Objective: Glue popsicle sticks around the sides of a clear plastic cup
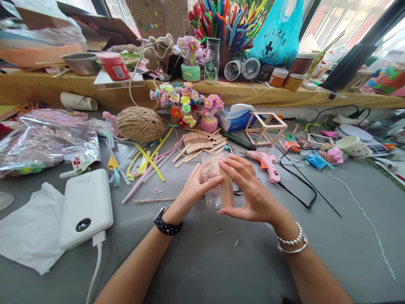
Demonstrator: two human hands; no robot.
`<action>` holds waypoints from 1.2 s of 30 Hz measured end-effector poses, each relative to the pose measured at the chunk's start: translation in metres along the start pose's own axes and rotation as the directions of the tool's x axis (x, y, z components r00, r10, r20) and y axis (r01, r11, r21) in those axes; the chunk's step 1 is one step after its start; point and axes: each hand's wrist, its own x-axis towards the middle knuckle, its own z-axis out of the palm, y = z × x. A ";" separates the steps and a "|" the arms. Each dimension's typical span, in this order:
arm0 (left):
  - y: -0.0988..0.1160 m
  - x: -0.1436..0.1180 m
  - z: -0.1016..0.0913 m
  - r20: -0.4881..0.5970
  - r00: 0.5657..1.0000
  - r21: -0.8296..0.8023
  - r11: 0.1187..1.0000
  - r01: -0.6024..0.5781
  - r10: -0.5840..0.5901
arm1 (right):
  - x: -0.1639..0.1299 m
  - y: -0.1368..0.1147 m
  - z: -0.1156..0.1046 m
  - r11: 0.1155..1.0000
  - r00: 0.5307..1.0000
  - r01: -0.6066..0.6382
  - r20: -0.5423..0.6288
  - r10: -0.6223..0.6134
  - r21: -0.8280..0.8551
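Observation:
Both hands hold a clear plastic cup point(212, 185) lying on its side above the grey table point(221, 261). Wooden craft sticks point(226, 191) are stuck along the cup's side. My left hand point(193, 192), with a black watch on the wrist, grips the cup from the left. My right hand point(249, 190), with silver bracelets, presses its fingers on the sticks from the right. A pile of loose wooden sticks point(199, 145) lies just beyond the cup. A pink glue gun point(267, 162) with a black cord rests to the right.
A white power bank point(85, 207) and white tissue point(31, 230) lie at the left. A twine ball point(141, 123), pipe-cleaner flowers point(185, 101), a wooden stick cube point(265, 128) and a paper cup point(352, 146) stand behind. Clutter fills the yellow shelf point(253, 93).

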 end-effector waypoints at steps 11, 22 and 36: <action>0.001 0.000 0.000 -0.001 1.000 0.037 0.999 0.003 -0.003 | 0.000 0.001 -0.002 1.000 1.000 0.008 0.010 -0.008 0.008; 0.001 -0.001 0.001 -0.006 0.999 0.031 0.999 0.037 -0.037 | 0.000 0.002 0.002 0.998 1.000 -0.021 0.002 0.020 0.051; 0.004 -0.004 0.009 -0.113 0.992 -0.279 0.956 -0.085 0.055 | 0.002 0.000 0.014 0.916 0.944 -0.268 -0.107 0.311 0.297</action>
